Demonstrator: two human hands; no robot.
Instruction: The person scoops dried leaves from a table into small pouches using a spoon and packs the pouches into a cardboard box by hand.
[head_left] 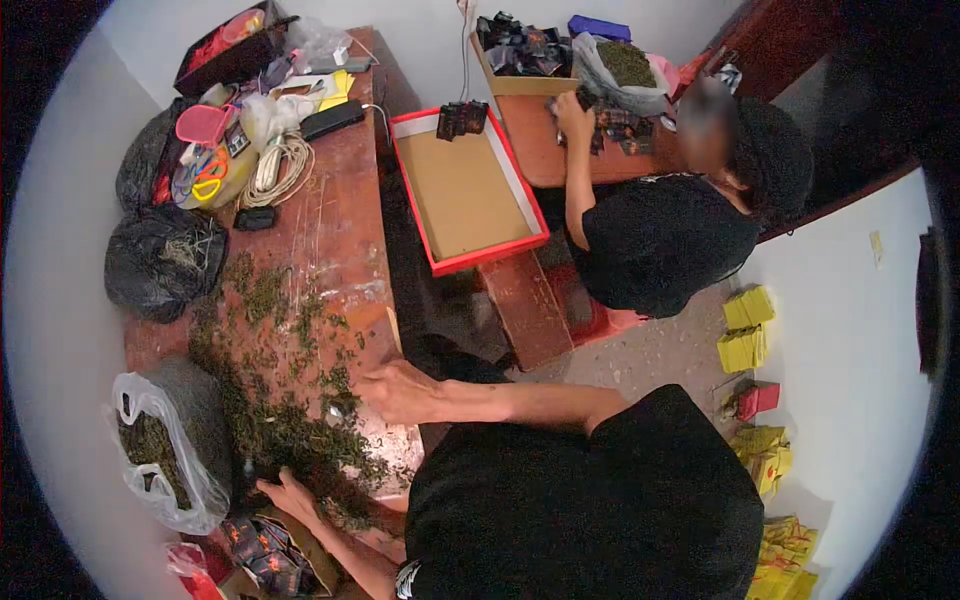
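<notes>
A loose spread of dried, chopped green leaf (290,425) covers the near part of the reddish-brown table. My right hand (400,392) is over the table's edge, its fingers curled together. Whatever it may hold is hidden. Just left of its fingers is a small shiny, silvery thing (341,408), too small to name. My left hand (290,496) is low at the pile's near side, with fingers stretched out and apart. Close to it stand a white plastic bag of leaf (150,450) and an open box of small dark packets (275,555).
Black plastic bags (165,260), scissors (208,185) and a coiled cord (280,170) lie farther up the table. A red-rimmed box lid (470,200) rests beside it. Another person (670,240) handles dark packets at a second table (540,165). Yellow packs (742,348) line the floor.
</notes>
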